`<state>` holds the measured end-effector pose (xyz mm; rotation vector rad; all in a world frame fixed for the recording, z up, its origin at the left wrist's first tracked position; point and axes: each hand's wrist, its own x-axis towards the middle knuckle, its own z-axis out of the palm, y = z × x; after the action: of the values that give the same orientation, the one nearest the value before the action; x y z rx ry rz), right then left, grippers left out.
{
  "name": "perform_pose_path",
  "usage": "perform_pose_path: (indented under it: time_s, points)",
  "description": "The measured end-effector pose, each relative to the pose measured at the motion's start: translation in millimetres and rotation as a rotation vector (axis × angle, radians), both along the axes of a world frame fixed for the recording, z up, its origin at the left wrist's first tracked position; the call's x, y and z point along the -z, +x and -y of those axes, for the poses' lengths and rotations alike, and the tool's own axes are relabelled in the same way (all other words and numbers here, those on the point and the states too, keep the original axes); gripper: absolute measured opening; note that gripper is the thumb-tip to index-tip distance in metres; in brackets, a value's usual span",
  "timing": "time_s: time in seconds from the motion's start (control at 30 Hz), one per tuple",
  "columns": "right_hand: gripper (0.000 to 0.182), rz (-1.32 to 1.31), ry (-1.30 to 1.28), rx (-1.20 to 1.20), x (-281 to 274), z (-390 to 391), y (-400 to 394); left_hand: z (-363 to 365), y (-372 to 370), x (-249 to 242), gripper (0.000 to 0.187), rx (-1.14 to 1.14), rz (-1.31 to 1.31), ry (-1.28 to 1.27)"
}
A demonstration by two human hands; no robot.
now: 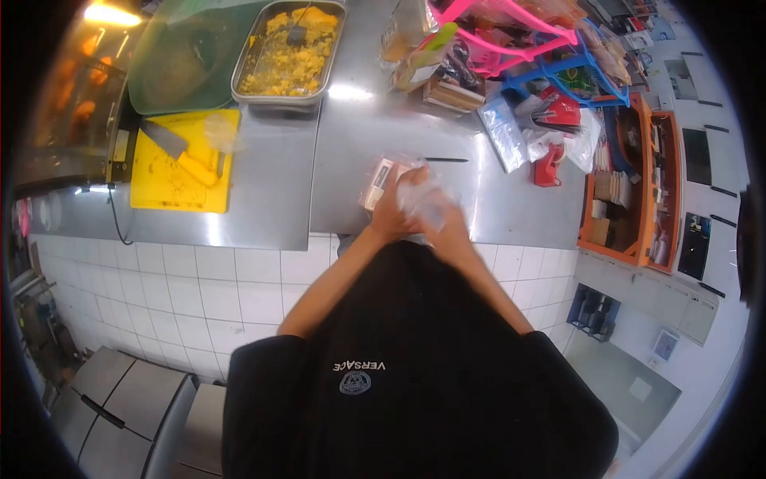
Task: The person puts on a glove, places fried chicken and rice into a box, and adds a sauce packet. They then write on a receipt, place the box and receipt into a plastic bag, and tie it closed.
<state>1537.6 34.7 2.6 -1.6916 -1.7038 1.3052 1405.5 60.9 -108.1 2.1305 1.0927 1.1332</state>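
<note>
Over the steel table (351,199), near its front edge, my left hand (389,214) is closed on a crumpled clear plastic bag (423,198). My right hand (448,233) grips the same bag from the other side; its fingertips are blurred by motion. Just left of my left hand lies a small pale box (378,182) with a printed label and clear wrap around it, partly hidden by the fingers. A thin dark pen-like stick (447,160) rests on the steel beyond my hands.
At left, a knife (179,153) lies on a yellow cutting board (145,188). Behind stand a metal tray (279,100) of yellow food and a green tub (148,88). Pink basket (519,56), blue basket (594,97) and red tape dispenser (547,168) fill the right.
</note>
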Motion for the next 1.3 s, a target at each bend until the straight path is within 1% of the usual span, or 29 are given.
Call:
perform_pose_path:
  time_s: [0.07, 0.1, 0.17, 0.2, 0.27, 0.33, 0.37, 0.43, 0.47, 0.53, 0.57, 0.6, 0.63, 0.67, 0.73, 0.77, 0.83, 0.9, 0.93, 0.97, 1.0, 1.03, 1.07, 1.1, 1.13, 1.17, 1.2, 1.27, 1.3]
  points:
    - [0.045, 0.107, -0.014, -0.115, -2.0, 18.3, 8.4, -11.3, 12.1, 2.4, 0.065, -0.018, -0.060, -0.158]
    - [0.049, 0.141, -0.060, -0.086, -31.1, 17.4, 13.8, -8.7, 17.7, 12.8, 0.061, -0.085, 0.093, -0.275]
    - [0.053, 0.240, -0.028, -0.044, -43.2, 10.7, 23.9, 3.1, 28.4, 41.8, 0.052, -0.200, 0.392, -0.503]
    - [0.053, 0.307, 0.054, -0.029, -33.8, -3.5, 27.5, 3.6, 21.8, -0.7, 0.044, -0.178, 0.297, -0.312]
    - [0.055, 0.187, 0.180, -0.142, 11.5, -28.0, 32.4, 19.3, 26.5, -5.0, 0.038, -0.113, 0.333, -0.359]
    - [0.052, -0.033, 0.157, -0.207, 25.5, -44.2, 21.8, 25.1, 31.6, -6.2, 0.031, -0.059, 0.365, -0.398]
    - [0.049, -0.069, 0.080, -0.139, 7.9, -47.7, 14.7, 24.6, 35.9, -7.1, 0.028, -0.042, 0.379, -0.419]
    - [0.058, 0.276, -0.131, -0.527, -4.2, -28.0, 7.8, 9.7, 61.0, -28.8, 0.021, -0.173, 0.529, -0.472]
    - [0.057, 0.169, -0.079, -0.554, -4.6, -21.6, 20.6, 4.3, 74.4, -57.6, 0.019, -0.327, 0.674, -0.513]
    - [0.054, -0.035, 0.023, -0.610, -3.0, -12.1, 69.9, -5.4, 86.1, -46.6, 0.016, -0.453, 0.551, -0.345]
    - [0.054, -0.104, -0.088, -0.496, -11.8, -13.2, 92.3, -8.0, 74.5, 3.2, 0.016, -0.414, 0.283, -0.143]
    - [0.055, -0.170, -0.194, -0.386, -26.8, -19.9, 115.1, -14.8, 68.4, 29.6, 0.016, -0.369, 0.020, 0.064]
    - [0.056, -0.238, -0.299, -0.275, -34.9, -23.8, 138.0, -19.3, 71.5, 27.1, 0.019, -0.498, -0.081, -0.081]
    - [0.062, -0.205, -0.176, -0.185, -25.7, -23.5, 165.3, -21.8, 76.0, 23.4, 0.022, -0.628, -0.181, -0.223]
    - [0.076, -0.143, 0.057, -0.008, 12.7, -20.0, 208.8, -30.5, 68.1, 15.8, 0.035, -0.578, -0.238, -0.528]
    - [0.086, -0.235, 0.078, -0.039, 26.4, -20.2, 212.7, -34.8, 64.1, 12.3, 0.042, -0.550, -0.283, -0.676]
    - [0.107, -0.417, 0.121, -0.109, 45.5, -24.6, 211.4, -46.9, 102.3, -85.7, 0.047, -0.599, -0.210, -0.761]
    - [0.111, -0.618, 0.073, -0.067, 39.6, -36.8, 211.6, -49.5, 125.8, -138.9, 0.061, -0.642, -0.294, -0.997]
    - [0.109, -0.823, 0.005, -0.032, 31.9, -48.4, 215.0, -55.2, 138.1, -150.5, 0.068, -0.658, -0.328, -1.101]
    - [0.107, -1.026, -0.068, 0.005, 24.3, -60.0, 218.4, -53.4, 150.0, -137.4, 0.064, -0.658, -0.344, -0.770]
    - [0.101, -1.337, -0.211, 0.059, 15.2, -66.6, 222.4, -42.1, 157.9, -111.0, 0.061, -0.642, -0.355, -0.446]
    - [0.095, -1.646, -0.369, 0.117, 11.3, -68.5, 224.2, -41.7, 162.3, -116.0, 0.055, -0.562, -0.459, -0.309]
    - [0.084, -1.554, -0.436, 0.198, 43.2, -72.1, 220.1, -41.1, 166.7, -121.0, 0.049, -0.492, -0.559, -0.162]
    - [0.073, -1.457, -0.497, 0.270, 104.3, -79.8, 212.1, -56.5, 172.2, -163.9, 0.041, -0.370, -0.748, -0.186]
    - [0.063, -1.291, -0.607, 0.145, 143.5, -76.1, 214.1, -64.5, 176.4, -187.9, 0.033, -0.242, -0.937, -0.213]
    - [0.053, -1.127, -0.700, -0.003, 182.0, -72.8, 216.3, -64.6, 180.7, -184.5, 0.028, -0.263, -0.880, -0.060]
    - [0.044, -0.866, -0.810, -0.338, 206.8, -60.2, 236.2, -62.7, 184.4, -175.2, 0.023, -0.280, -0.816, 0.096]
    - [0.036, -0.480, -0.791, -0.534, 120.5, -80.3, 267.1, -55.1, 180.3, -151.2, 0.015, -0.198, -0.701, 0.198]
    - [0.043, -0.299, -0.783, -0.647, 73.5, -90.8, 282.1, -45.0, 175.8, -133.9, 0.013, -0.108, -0.651, 0.143]
